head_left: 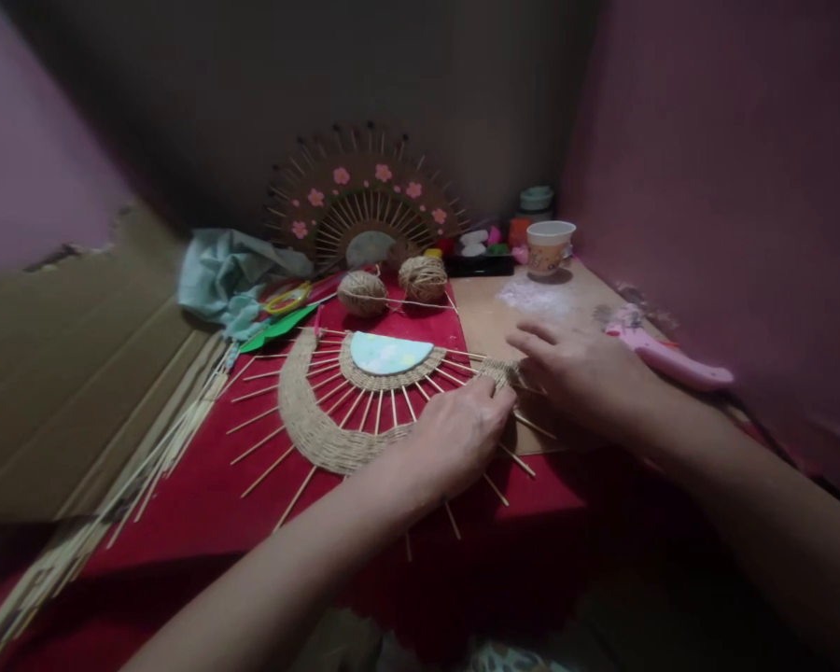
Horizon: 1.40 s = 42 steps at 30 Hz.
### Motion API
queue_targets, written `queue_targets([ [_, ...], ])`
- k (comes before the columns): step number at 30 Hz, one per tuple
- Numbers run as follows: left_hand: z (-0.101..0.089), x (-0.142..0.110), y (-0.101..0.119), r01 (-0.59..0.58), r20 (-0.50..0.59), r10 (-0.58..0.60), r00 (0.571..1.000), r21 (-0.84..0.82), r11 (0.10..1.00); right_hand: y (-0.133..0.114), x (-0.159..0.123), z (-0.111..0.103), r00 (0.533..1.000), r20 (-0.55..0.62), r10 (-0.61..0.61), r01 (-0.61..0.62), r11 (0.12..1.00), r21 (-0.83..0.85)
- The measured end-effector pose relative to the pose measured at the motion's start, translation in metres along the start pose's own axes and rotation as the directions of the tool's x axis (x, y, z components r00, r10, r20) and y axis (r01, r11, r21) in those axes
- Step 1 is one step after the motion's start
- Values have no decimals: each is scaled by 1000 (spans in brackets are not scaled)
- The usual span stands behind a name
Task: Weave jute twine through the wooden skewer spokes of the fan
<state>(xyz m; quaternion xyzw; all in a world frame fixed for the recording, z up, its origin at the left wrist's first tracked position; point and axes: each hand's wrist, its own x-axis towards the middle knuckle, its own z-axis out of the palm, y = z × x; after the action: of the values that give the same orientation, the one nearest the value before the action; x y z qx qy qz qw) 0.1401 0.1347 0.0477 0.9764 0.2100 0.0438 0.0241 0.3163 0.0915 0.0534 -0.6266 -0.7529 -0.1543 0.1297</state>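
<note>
A half-round fan frame (pixel 308 434) of thin sticks and woven twine lies flat, its rounded side toward me. At its centre is a pale blue half-disc (pixel 392 354) edged with twine. My left hand (pixel 466 429) is closed on the right part of the woven band, fingertips pressed together on the weave and covering part of it. Just right of it, my right hand (pixel 574 369) hovers by the band's right end with its fingers stretched out and apart. Its thumb is mostly hidden, and I see nothing held in it.
Two twine balls (pixel 362 293) sit behind the frame, before a finished flowered fan (pixel 364 191). At right stand a paper cup (pixel 550 247) and a pink glue gun (pixel 672 359). Loose sticks (pixel 175 448), a green piece (pixel 280 329) and a cloth (pixel 228 271) lie left.
</note>
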Motion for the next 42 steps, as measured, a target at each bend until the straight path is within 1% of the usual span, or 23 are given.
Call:
queue_targets([
  [3,2,0,-2,-7,-5,7,1000,-37,999,-1,20,-2,995,45,92,-90,994,-55],
  [6,5,-1,-3,-7,1,7,1000,-60,998,6,43,-2,987,15,163,-162,986,-46],
  [10,8,-1,-3,-11,-27,8,1000,-110,994,18,74,-9,985,-89,146,-145,989,15],
  [12,5,-3,-4,-8,-34,3,999,-166,986,19,85,-17,980,-135,149,-145,989,41],
  [14,-1,-6,-11,10,-52,-23,998,-232,973,16,92,-27,978,-139,157,-150,987,58],
  [16,-11,-8,-24,54,-98,-83,992,-267,962,11,93,-36,979,-130,154,-145,987,71],
  [18,-19,-6,-47,128,-184,-182,966,-271,954,6,90,-43,980,-142,139,-128,988,84],
  [19,-22,-4,-61,153,-193,-208,959,-268,951,4,87,-46,980,-158,124,-112,990,87],
  [21,-26,2,-91,207,-106,-236,966,-229,951,1,80,-53,973,-209,102,-88,993,75],
  [22,-27,5,-106,244,-85,-264,961,-196,950,1,75,-57,965,-244,99,-87,994,59],
  [24,-31,9,-132,333,-155,-354,922,-144,932,0,66,-64,939,-331,96,-99,995,9],
  [25,-33,10,-142,386,-218,-405,888,-125,914,-1,60,-68,923,-372,96,-110,994,-18],
  [26,-35,9,-150,458,-295,-469,833,-107,882,-3,54,-71,909,-405,95,-123,991,-43],
  [27,-36,8,-154,512,-346,-511,787,-96,854,-4,47,-73,897,-432,94,-133,989,-63],
  [28,-37,6,-156,550,-373,-539,755,-86,831,-6,40,-74,890,-446,93,-142,987,-77],
  [29,-37,4,-156,567,-372,-553,745,-83,820,-8,33,-74,887,-452,93,-147,985,-85],
  [30,-37,2,-152,565,-350,-554,755,-81,821,-9,26,-73,888,-451,93,-148,985,-89],
  [33,-32,-5,-126,481,-248,-489,836,-97,871,-6,10,-64,896,-434,95,-144,986,-81],
  [34,-30,-7,-113,428,-214,-442,871,-110,897,-3,6,-61,903,-418,104,-148,986,-73],
  [36,-26,-8,-88,310,-176,-335,925,-154,938,7,2,-54,923,-360,133,-164,985,-57],
  [38,-22,-7,-64,178,-158,-207,966,-180,968,18,0,-47,945,-289,156,-173,984,-36],
  [40,-18,-5,-47,87,-160,-118,980,-189,978,27,0,-41,963,-226,149,-148,989,22],
  [42,-14,-2,-38,39,-132,-65,989,-188,981,32,0,-37,973,-198,120,-103,990,93],
])
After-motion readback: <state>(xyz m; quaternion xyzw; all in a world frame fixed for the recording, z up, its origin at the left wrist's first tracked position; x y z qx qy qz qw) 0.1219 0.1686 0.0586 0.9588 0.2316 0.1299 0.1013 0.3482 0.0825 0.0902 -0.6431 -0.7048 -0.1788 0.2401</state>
